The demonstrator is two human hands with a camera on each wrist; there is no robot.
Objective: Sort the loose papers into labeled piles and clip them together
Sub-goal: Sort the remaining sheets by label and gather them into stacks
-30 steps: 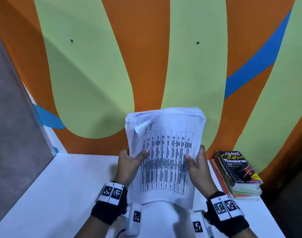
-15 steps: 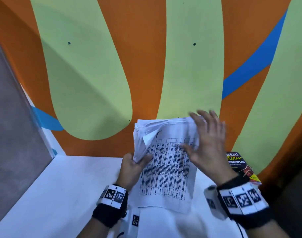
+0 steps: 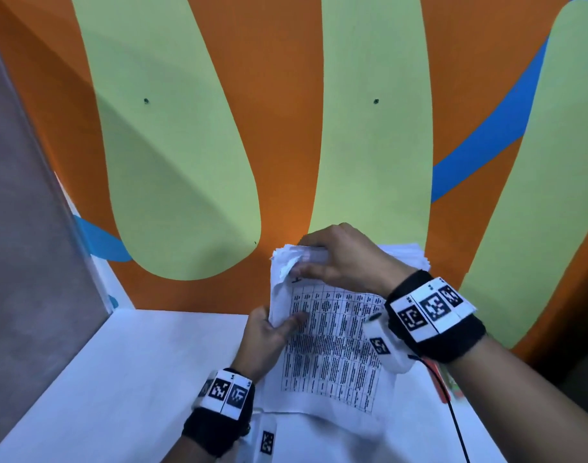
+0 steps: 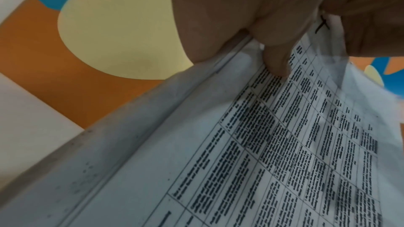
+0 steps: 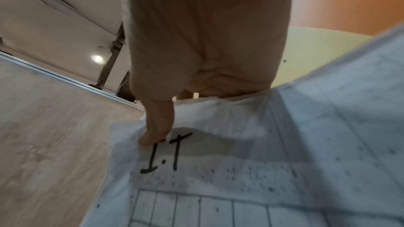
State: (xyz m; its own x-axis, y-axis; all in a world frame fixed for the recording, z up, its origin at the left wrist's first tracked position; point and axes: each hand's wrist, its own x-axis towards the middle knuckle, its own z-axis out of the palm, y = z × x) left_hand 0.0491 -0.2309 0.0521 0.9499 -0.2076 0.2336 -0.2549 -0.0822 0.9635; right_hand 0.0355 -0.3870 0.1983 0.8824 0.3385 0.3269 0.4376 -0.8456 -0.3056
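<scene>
The left hand [image 3: 264, 339] pinches the left edge of the upright stack of printed sheets [image 3: 332, 352] between thumb and fingers, while the right hand [image 3: 339, 259] curls over its top corner, pinching it.

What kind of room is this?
Probably an office or classroom corner: a white desk against a bright painted wall, and hands sorting a stack of printed papers.

Bare table [image 3: 125, 379] left of the paper stack [image 3: 332, 355]
</scene>
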